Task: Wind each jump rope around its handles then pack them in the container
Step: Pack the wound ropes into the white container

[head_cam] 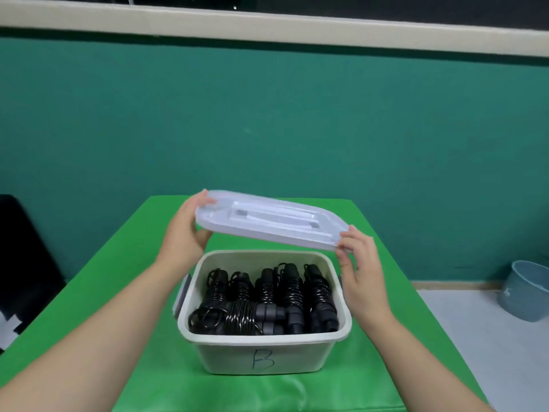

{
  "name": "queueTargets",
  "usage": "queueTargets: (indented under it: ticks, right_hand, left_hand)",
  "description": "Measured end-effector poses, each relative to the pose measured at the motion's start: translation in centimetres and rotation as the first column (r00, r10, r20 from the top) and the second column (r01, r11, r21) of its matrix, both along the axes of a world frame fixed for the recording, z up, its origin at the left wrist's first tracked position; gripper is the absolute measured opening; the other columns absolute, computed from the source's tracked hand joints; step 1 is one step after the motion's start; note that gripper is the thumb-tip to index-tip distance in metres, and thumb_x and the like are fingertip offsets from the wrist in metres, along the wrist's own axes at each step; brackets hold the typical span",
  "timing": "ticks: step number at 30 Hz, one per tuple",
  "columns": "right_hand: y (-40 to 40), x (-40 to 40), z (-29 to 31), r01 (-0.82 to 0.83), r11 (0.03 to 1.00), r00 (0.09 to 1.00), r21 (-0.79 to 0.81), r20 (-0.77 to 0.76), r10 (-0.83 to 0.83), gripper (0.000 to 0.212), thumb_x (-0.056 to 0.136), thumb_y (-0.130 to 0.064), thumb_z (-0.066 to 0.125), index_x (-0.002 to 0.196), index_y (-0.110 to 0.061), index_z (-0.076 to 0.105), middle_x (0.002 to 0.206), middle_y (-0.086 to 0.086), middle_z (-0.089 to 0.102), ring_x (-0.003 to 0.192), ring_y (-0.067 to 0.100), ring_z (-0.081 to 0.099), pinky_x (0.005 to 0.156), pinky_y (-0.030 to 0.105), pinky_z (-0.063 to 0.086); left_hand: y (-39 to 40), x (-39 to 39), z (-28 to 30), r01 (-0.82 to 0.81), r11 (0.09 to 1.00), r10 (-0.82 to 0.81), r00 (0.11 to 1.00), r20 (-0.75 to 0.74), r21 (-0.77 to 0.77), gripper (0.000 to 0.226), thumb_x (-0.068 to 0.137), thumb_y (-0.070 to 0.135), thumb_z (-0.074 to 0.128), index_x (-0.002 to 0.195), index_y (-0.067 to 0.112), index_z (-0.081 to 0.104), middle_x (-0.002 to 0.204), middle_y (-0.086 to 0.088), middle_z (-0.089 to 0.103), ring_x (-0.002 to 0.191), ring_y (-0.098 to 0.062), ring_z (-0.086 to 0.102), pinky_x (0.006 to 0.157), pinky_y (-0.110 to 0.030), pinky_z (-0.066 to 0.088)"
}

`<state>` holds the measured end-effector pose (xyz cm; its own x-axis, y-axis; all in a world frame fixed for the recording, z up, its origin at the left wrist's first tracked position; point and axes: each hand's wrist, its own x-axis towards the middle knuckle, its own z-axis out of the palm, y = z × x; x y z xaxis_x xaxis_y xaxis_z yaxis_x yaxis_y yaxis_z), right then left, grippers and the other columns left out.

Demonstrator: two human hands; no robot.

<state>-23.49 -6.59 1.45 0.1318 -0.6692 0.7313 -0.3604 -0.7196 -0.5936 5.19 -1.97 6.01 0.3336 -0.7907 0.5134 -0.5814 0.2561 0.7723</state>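
Note:
A pale container (pixel 264 356) marked with a "B" stands on the green table (pixel 124 292). Inside lie several black jump ropes (pixel 267 301), each wound round its handles. A translucent lid (pixel 267 221) with a moulded carry handle hangs tilted above the container, its left end higher. My left hand (pixel 185 233) grips the lid's left end, thumb on top. My right hand (pixel 358 263) pinches the lid's right front corner.
A grey latch (pixel 181 295) hangs on the container's left side. A blue-grey bucket (pixel 525 289) stands on the floor at the right. A dark object (pixel 23 263) sits left of the table. A teal wall rises behind.

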Motion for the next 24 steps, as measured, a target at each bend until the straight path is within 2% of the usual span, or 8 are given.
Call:
queueTargets:
  ticks: [2, 5, 7, 10, 13, 16, 21, 24]
  right_hand:
    - [-0.2, 0.6, 0.2, -0.014, 0.998, 0.999, 0.066, 0.034, 0.012, 0.015, 0.093, -0.041, 0.040, 0.098, -0.037, 0.053, 0.120, -0.020, 0.047, 0.133, 0.006, 0.033, 0.111, 0.027, 0.024]
    - [-0.9, 1.2, 1.0, 0.031, 0.994, 0.998, 0.108, 0.052, -0.036, 0.014, 0.096, -0.042, 0.043, 0.108, -0.037, 0.050, 0.134, -0.009, 0.042, 0.137, 0.006, 0.027, 0.112, 0.026, 0.021]
    - [-1.3, 1.6, 1.6, 0.046, 0.980, 0.998, 0.195, 0.043, -0.056, 0.033, 0.097, -0.033, 0.049, 0.128, -0.027, 0.041, 0.143, -0.008, 0.034, 0.140, 0.008, 0.024, 0.112, 0.023, 0.017]
    - [-1.8, 2.3, 2.2, 0.014, 0.923, 0.996, 0.383, 0.080, -0.048, 0.063, 0.095, -0.024, 0.055, 0.148, -0.018, 0.022, 0.154, -0.006, 0.025, 0.141, 0.007, 0.021, 0.112, 0.022, 0.016]
    - [-2.9, 3.3, 2.6, -0.044, 0.897, 0.995, 0.440, 0.095, 0.002, 0.072, 0.094, -0.020, 0.058, 0.150, -0.021, 0.014, 0.153, -0.007, 0.024, 0.141, 0.009, 0.023, 0.115, 0.029, 0.020]
    - [-4.0, 4.1, 3.3, -0.055, 0.879, 0.995, 0.474, 0.094, 0.012, 0.074, 0.093, -0.017, 0.060, 0.150, -0.021, 0.013, 0.146, -0.009, 0.030, 0.138, 0.012, 0.029, 0.112, 0.031, 0.025]
    - [-4.5, 4.7, 3.8, -0.067, 0.860, 0.997, 0.506, 0.072, 0.035, 0.070, 0.094, -0.013, 0.056, 0.151, -0.018, 0.016, 0.154, -0.001, 0.028, 0.139, 0.015, 0.030, 0.116, 0.036, 0.023]
    - [-4.1, 4.1, 3.3, 0.055, 0.868, 0.998, 0.494, -0.034, -0.044, 0.062, 0.096, -0.018, 0.053, 0.151, -0.016, 0.024, 0.152, -0.001, 0.031, 0.140, 0.016, 0.028, 0.112, 0.026, 0.018]
  left_hand:
    - [0.2, 0.7, 0.1, -0.012, 1.000, 0.010, 0.991, -0.133, -0.011, 0.048, 0.079, -0.024, 0.053, 0.082, 0.023, 0.060, 0.121, -0.011, 0.057, 0.133, -0.021, 0.040, 0.109, -0.031, 0.030]
    - [0.7, 1.5, 0.2, -0.049, 0.999, 0.047, 0.996, -0.078, -0.019, 0.034, 0.080, -0.010, 0.064, 0.072, 0.023, 0.061, 0.091, -0.006, 0.066, 0.104, -0.018, 0.059, 0.095, -0.037, 0.044]
    - [0.9, 1.9, 0.5, -0.032, 0.999, 0.032, 0.997, -0.066, -0.001, 0.020, 0.078, 0.002, 0.071, 0.071, 0.020, 0.064, 0.076, -0.008, 0.065, 0.079, -0.016, 0.056, 0.079, -0.040, 0.047]
    - [1.6, 2.2, 1.2, 0.001, 1.000, 0.003, 0.985, -0.175, 0.022, 0.020, 0.079, 0.001, 0.070, 0.081, 0.020, 0.067, 0.082, -0.012, 0.067, 0.077, -0.017, 0.054, 0.076, -0.040, 0.045]
    - [1.8, 2.5, 2.0, -0.037, 0.999, 0.039, 0.985, -0.167, 0.013, 0.013, 0.082, 0.003, 0.069, 0.086, 0.014, 0.063, 0.087, -0.020, 0.065, 0.076, -0.017, 0.051, 0.071, -0.035, 0.040]
    - [1.7, 2.3, 3.1, -0.082, 0.997, 0.080, 0.980, -0.180, -0.004, 0.008, 0.083, 0.006, 0.067, 0.085, 0.008, 0.060, 0.085, -0.014, 0.065, 0.073, -0.019, 0.054, 0.068, -0.033, 0.044]
    - [1.3, 1.5, 4.0, -0.125, 0.992, 0.122, 0.915, -0.386, 0.017, 0.005, 0.091, 0.017, 0.060, 0.091, 0.013, 0.063, 0.087, -0.002, 0.069, 0.076, -0.018, 0.064, 0.067, -0.033, 0.051]
    - [0.7, 1.2, 2.1, -0.165, 0.975, 0.203, 0.935, -0.290, 0.149, 0.013, 0.094, 0.020, 0.054, 0.101, 0.010, 0.060, 0.096, -0.005, 0.065, 0.081, -0.020, 0.058, 0.064, -0.030, 0.044]
